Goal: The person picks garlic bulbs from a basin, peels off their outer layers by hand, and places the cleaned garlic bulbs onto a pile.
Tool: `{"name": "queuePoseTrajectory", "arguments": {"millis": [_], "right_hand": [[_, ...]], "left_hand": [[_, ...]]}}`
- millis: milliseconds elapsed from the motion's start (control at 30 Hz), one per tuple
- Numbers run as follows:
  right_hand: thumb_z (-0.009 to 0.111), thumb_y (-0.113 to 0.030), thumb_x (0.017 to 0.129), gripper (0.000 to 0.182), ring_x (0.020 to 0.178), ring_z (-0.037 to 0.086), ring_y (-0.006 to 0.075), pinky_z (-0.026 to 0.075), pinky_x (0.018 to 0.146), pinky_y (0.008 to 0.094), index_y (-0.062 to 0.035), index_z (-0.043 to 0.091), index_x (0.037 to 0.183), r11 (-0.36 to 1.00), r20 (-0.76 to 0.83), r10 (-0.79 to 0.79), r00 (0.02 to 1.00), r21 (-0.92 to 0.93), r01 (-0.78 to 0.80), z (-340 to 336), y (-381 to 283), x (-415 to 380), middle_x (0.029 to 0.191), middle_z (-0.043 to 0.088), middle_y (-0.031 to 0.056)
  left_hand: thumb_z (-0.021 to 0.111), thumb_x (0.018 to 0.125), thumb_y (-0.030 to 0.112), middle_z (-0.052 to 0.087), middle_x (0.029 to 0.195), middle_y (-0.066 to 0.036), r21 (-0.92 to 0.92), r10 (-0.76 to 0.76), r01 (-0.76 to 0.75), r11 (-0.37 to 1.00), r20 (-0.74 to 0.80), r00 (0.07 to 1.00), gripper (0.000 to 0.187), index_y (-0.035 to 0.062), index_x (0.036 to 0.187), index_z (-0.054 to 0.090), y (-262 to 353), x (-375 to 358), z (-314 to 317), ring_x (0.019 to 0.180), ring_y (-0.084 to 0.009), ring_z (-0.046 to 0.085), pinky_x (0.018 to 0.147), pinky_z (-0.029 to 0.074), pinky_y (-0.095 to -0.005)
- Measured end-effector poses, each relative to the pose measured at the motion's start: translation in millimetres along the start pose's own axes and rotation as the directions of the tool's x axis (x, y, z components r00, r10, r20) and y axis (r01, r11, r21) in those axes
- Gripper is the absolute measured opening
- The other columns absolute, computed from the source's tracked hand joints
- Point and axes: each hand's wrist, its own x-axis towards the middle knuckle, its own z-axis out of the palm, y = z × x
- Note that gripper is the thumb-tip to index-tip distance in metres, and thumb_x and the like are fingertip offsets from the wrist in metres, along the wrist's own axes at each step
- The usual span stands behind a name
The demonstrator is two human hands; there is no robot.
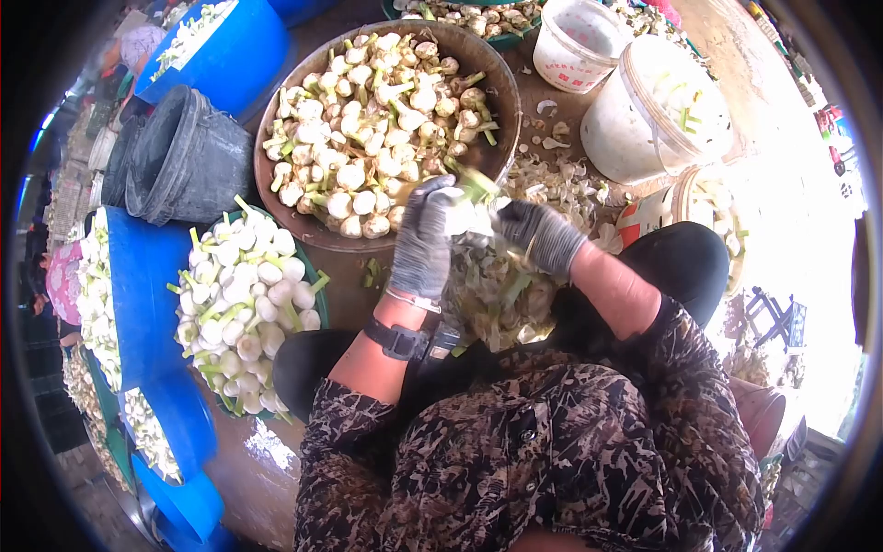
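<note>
In a grey glove, my left hand point(425, 235) is closed around a pale garlic bulb point(471, 217) with a green stem, blurred by motion. My right hand point(543, 237), gloved too, has its fingers curled right beside the bulb; what they grip is hidden. Beneath both hands lies a heap of garlic peels point(501, 299) between my knees. Just beyond them, a wide brown basin point(267, 170) holds many unpeeled garlic bulbs point(368, 120) with short stems. Peeled white garlic bulbs point(244, 304) fill a green basket to the left.
Dark buckets point(189, 156) stand at the left, near blue tubs point(147, 294) of garlic. White buckets point(621, 138) are at the right, one with stem pieces in it. Loose skins point(561, 189) litter the floor by the basin. Another person's patterned pink clothing point(64, 281) shows at far left.
</note>
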Motion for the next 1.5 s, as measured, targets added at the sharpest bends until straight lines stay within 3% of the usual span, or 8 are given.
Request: {"name": "queuePoseTrajectory", "arguments": {"millis": [133, 367, 600, 1000, 1133, 1167, 1367, 1500], "right_hand": [[0.068, -0.039, 0.085, 0.045, 0.097, 0.064, 0.0322, 0.049, 0.087, 0.0402, -0.0033, 0.06, 0.111, 0.76, 0.26, 0.203, 0.944, -0.65, 0.015, 21.9, -4.3, -15.4, 0.103, 0.067, 0.0163], [0.071, -0.035, 0.086, 0.052, 0.086, 0.067, 0.0276, 0.052, 0.076, 0.0368, -0.0037, 0.054, 0.124, 0.867, -0.301, -0.368, 0.88, 0.231, 0.442, 2.4, -43.5, -18.0, 0.1, 0.066, 0.0186], [0.063, -0.04, 0.091, 0.033, 0.073, 0.065, 0.028, 0.051, 0.065, 0.0362, -0.0067, 0.063, 0.093, 0.887, -0.243, -0.415, 0.877, -0.323, 0.331, -34.3, -122.0, -51.7, 0.078, 0.064, 0.0142], [0.063, -0.034, 0.083, 0.023, 0.067, 0.06, 0.0215, 0.048, 0.057, 0.0358, -0.0109, 0.06, 0.086, -0.031, 0.367, -0.929, 0.038, -0.179, 0.983, -9.9, -204.3, -97.8, 0.079, 0.058, 0.0045], [0.072, -0.036, 0.081, 0.029, 0.065, 0.059, 0.0164, 0.049, 0.057, 0.0334, -0.0096, 0.064, 0.09, -0.007, 0.285, -0.923, 0.257, -0.682, 0.731, -71.8, -189.0, -96.8, 0.079, 0.06, 0.0025], [0.077, -0.034, 0.079, 0.032, 0.067, 0.06, 0.0152, 0.048, 0.058, 0.032, -0.0072, 0.066, 0.093, 0.178, 0.052, -0.929, 0.365, -0.804, 0.568, -91.9, -173.6, -90.7, 0.078, 0.062, 0.0039], [0.063, -0.044, 0.089, 0.045, 0.101, 0.064, 0.0304, 0.049, 0.087, 0.0412, -0.0104, 0.06, 0.12, 0.565, -0.779, -0.479, 0.405, -0.627, -0.537, -243.4, -98.1, -18.1, 0.108, 0.066, 0.0171], [0.064, -0.035, 0.089, 0.034, 0.092, 0.064, 0.0356, 0.05, 0.082, 0.0411, -0.009, 0.064, 0.11, 0.7, -0.402, -0.421, 0.813, -0.714, 0.009, -159.6, -83.0, 79.4, 0.096, 0.068, 0.0179]], "left_hand": [[0.045, 0.099, 0.041, 0.062, 0.077, -0.009, -0.131, -0.089, 0.081, 0.988, -0.055, 0.995, 0.043, -0.0004, 0.106, 0.057, -1.3, 18.0, -20.2, 0.052, -0.0198, 0.056, 0.051, 0.049, -0.0338], [0.065, 0.087, 0.005, 0.055, 0.116, -0.008, 0.59, 0.227, -0.286, 0.755, 0.173, 0.958, 0.045, 0.0013, 0.127, 0.045, 0.1, 3.7, 4.4, 0.101, -0.0142, 0.056, 0.09, 0.05, -0.0284], [0.065, 0.087, 0.008, 0.053, 0.119, -0.012, 0.489, 0.147, -0.294, 0.821, 0.317, 0.937, 0.063, 0.0031, 0.139, 0.03, -7.6, -7.6, 14.7, 0.1, -0.018, 0.056, 0.089, 0.051, -0.0333], [0.058, 0.095, 0.026, 0.05, 0.128, -0.014, 0.391, -0.099, 0.011, 0.92, 0.206, 0.974, 0.062, 0.0007, 0.143, 0.03, -8.7, -3.3, 2.2, 0.097, -0.0159, 0.056, 0.086, 0.05, -0.0287], [0.062, 0.093, 0.028, 0.054, 0.125, -0.015, 0.732, 0.139, -0.675, 0.095, 0.661, 0.737, 0.059, 0.0008, 0.139, 0.038, -13.5, 1.9, -14.1, 0.111, -0.0207, 0.055, 0.097, 0.044, -0.0353], [0.061, 0.093, 0.024, 0.057, 0.122, -0.015, 0.6, 0.027, -0.166, 0.783, 0.235, 0.972, 0.054, 0.0006, 0.137, 0.04, 9.6, -8.9, 9.9, 0.11, -0.0223, 0.057, 0.097, 0.044, -0.0344], [0.062, 0.091, 0.017, 0.058, 0.118, -0.014, 0.591, -0.002, -0.142, 0.794, 0.237, 0.971, 0.043, 0.0028, 0.13, 0.049, 24.7, -18.7, 23.4, 0.103, -0.0229, 0.059, 0.09, 0.048, -0.0349], [0.063, 0.091, 0.015, 0.057, 0.124, -0.013, 0.508, -0.095, -0.037, 0.86, 0.232, 0.968, 0.04, 0.0042, 0.128, 0.053, 21.8, -4.8, 15.0, 0.113, -0.0226, 0.056, 0.097, 0.045, -0.0356]]}}
